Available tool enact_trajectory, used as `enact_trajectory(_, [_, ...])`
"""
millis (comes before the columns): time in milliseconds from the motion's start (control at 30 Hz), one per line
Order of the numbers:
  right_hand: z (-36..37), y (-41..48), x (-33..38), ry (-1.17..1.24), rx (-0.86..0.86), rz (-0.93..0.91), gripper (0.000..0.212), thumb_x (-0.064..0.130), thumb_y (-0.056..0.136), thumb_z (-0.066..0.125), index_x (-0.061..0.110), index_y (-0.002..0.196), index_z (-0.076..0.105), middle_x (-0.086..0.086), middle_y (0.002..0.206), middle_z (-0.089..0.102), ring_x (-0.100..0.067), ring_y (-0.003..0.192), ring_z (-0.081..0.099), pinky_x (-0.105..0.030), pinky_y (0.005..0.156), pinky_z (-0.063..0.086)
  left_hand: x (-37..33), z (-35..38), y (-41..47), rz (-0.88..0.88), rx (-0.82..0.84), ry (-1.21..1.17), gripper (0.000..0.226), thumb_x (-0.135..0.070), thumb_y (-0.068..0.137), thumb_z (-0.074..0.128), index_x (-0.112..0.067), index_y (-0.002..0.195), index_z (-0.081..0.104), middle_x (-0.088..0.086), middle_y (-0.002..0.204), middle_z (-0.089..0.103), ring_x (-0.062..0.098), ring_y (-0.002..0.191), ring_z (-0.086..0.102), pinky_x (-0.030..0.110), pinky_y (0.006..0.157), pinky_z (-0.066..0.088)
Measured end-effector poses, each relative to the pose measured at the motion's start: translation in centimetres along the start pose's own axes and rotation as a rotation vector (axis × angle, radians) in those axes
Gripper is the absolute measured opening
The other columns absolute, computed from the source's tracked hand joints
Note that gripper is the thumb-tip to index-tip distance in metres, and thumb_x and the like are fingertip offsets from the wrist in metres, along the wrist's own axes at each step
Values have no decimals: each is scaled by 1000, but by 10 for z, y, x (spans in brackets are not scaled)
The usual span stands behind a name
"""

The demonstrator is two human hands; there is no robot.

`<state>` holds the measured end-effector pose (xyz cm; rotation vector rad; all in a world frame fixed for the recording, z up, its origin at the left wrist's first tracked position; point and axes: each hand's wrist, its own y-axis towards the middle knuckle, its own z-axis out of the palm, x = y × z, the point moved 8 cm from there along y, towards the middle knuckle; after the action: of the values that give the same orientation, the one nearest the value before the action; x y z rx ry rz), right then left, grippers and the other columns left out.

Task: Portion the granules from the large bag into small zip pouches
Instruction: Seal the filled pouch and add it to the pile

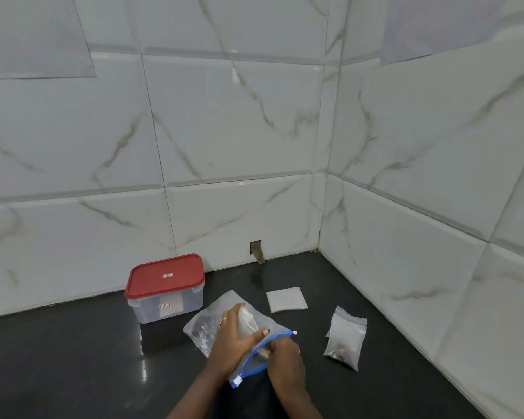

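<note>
Forearms rise from the lower edge of the view over a glossy black counter (73, 358), and both hands meet at the large bag (224, 303), which lies slantwise on the counter just in front of the person. Its plastic is clear and crinkled, with a blue zip strip (256, 356) running along the mouth and a white tab at the strip's near end. Dark granules (205, 330) show through the plastic at the bag's far left part.

The right hand (285, 359) sits at the bag's mouth with its fingers curled down against the blue strip; whether they pinch the rim or reach inside, I cannot tell. The left hand (233, 340) lies across the bag and grips a small pouch (246, 322) between thumb and fingers, the cloudy clear pouch standing up out of the hand.

Off to the right, apart from the hands, a filled pouch (344, 340) rests on the counter with brownish granules settled in its lower end and its top crumpled. Farther back lies a flat pouch (286, 299), pale and square. Left of the bag and just beyond it stands a clear plastic box (167, 308) with a red lid (165, 275) snapped on. Behind everything, white marble-veined wall tiles (224, 116) meet in a corner, with a small rough hole (256, 251) in one tile just above the counter
</note>
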<state>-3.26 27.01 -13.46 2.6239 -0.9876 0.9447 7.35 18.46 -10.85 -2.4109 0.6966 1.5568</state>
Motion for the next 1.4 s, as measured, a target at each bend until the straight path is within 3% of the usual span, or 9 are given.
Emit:
enact_trajectory(100, [-21,3,-10,76,-76,118,27,12,91,42,11,98,69,-2,103,66,-19,96,64,-27,78,48,-11,-1,6,-85,-33,-187,91,-80,65,42,-31,141,30,-6,141,33,17,135,27,39,113,23])
enact_trajectory(200, [-43,5,4,390,-156,45,22,15,95,49,11,97,70,-5,99,67,-18,90,62,-26,79,47,-23,4,10,-176,-55,-379,62,-59,92,32,-29,145,27,-2,154,20,17,144,14,39,119,13])
enact_trajectory(300, [-53,1,21,762,-83,-21,18,28,96,51,27,87,67,3,89,70,-14,87,66,-25,81,50,-40,13,12,-178,-24,-388,44,-31,101,31,-16,143,33,-1,136,41,12,119,44,13,97,36])
enact_trajectory(367, [-53,2,22,865,-41,-20,14,30,93,57,25,85,67,1,86,73,-14,85,70,-28,81,55,-43,19,13,-184,-9,-390,36,-24,101,36,-17,136,43,5,132,47,14,113,49,18,91,41])
enact_trajectory(500, [-62,3,1,851,-144,58,14,24,91,60,19,82,69,-4,81,74,-20,80,72,-41,80,58,-46,24,6,-152,-21,-425,19,-11,96,49,-16,111,59,3,105,65,8,89,61,13,69,51])
enact_trajectory(700, [-70,3,-19,997,-145,127,6,10,87,65,11,84,70,-9,83,73,-27,83,70,-43,83,57,-33,28,-1,-229,-76,-529,4,-12,88,63,-12,88,67,14,92,71,27,86,67,47,82,56])
enact_trajectory(933, [-72,-4,-29,1062,-136,86,13,1,90,57,9,81,59,-6,79,67,-18,72,64,-25,63,55,-28,34,-15,-252,-98,-667,7,-13,88,62,-9,92,67,9,88,69,22,82,66,36,74,57])
enact_trajectory(1233, [-70,0,-37,778,-163,116,32,-10,86,46,14,69,57,-7,74,59,-18,75,55,-32,65,47,-17,35,-18,-237,-189,-436,20,-7,88,61,-17,71,65,3,75,67,18,73,61,29,69,53])
enact_trajectory(1400, [-66,2,-33,763,-188,113,30,-5,90,48,17,70,54,-7,76,60,-18,77,55,-36,73,50,-17,38,-18,-237,-239,-467,8,-14,90,60,-14,84,66,4,81,67,21,80,62,37,77,54])
